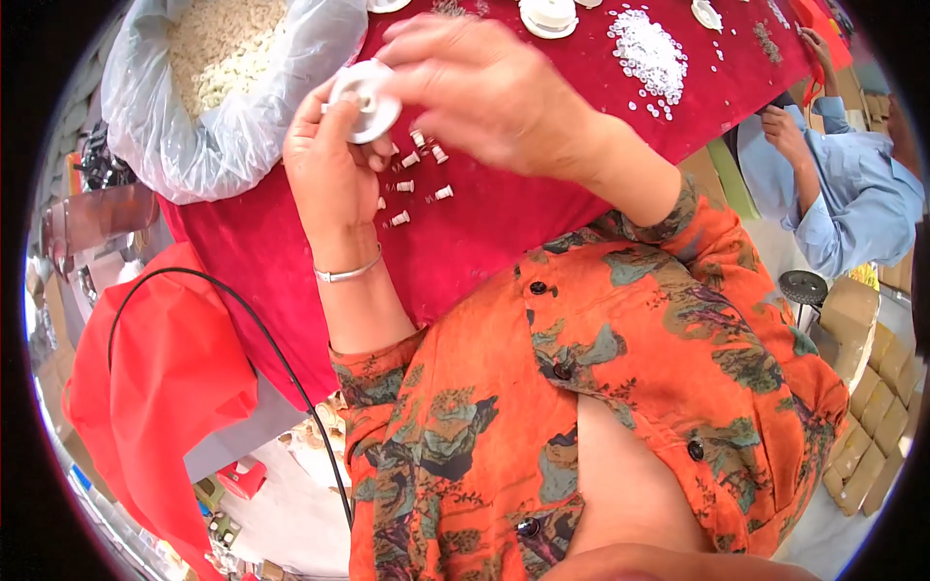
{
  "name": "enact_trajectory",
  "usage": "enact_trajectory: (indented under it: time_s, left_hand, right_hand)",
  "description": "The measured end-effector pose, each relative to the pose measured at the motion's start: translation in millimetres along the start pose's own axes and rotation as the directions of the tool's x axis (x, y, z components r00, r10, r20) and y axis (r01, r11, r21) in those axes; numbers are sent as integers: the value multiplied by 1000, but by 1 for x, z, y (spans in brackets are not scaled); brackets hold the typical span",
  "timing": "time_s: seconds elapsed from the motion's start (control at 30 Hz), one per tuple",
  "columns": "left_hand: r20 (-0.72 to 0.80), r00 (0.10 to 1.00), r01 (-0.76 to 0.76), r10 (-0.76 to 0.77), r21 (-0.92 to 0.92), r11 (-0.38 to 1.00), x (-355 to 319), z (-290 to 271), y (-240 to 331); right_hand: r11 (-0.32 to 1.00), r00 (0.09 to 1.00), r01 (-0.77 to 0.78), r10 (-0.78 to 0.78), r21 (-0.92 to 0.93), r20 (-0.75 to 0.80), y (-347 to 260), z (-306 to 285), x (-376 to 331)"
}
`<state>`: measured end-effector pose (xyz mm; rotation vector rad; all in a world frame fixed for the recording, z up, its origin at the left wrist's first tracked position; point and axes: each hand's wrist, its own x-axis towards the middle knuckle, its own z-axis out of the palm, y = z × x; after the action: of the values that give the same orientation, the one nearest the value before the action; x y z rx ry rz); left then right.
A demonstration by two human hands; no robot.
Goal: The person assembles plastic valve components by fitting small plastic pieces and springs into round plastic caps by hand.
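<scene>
My left hand (334,160) grips a white round plastic disc (376,108) with a raised centre, its thumb lying over the face. Just right of the disc is my right hand (489,97), its fingers stretched out and apart, blurred by motion. Its fingertips are close to the disc's rim; I cannot tell whether they touch it. Below both hands, several small white spool-shaped pieces (401,219) with darker middles lie scattered on the red cloth (484,232).
At the left, a plastic-lined container (145,126) holds many small cream pieces. Small white rings (651,60) are heaped at the far right, near a white round part (549,16). A black cable (262,324) arcs over red fabric (155,358). A person in blue (852,184) is at the right.
</scene>
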<state>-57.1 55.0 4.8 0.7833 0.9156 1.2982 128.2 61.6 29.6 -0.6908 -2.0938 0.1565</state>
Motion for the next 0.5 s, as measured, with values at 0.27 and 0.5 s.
enact_trajectory:
  time_s: [0.27,0.5]
  left_hand:
    - [-128,987,-111,97,-106,988,-5,1,0]
    - [-129,990,-54,50,-29,998,-11,4,-3]
  right_hand:
    - [890,829,-454,439,-44,347,-15,11,-54]
    - [913,861,-344,400,-217,315,-21,27,-60]
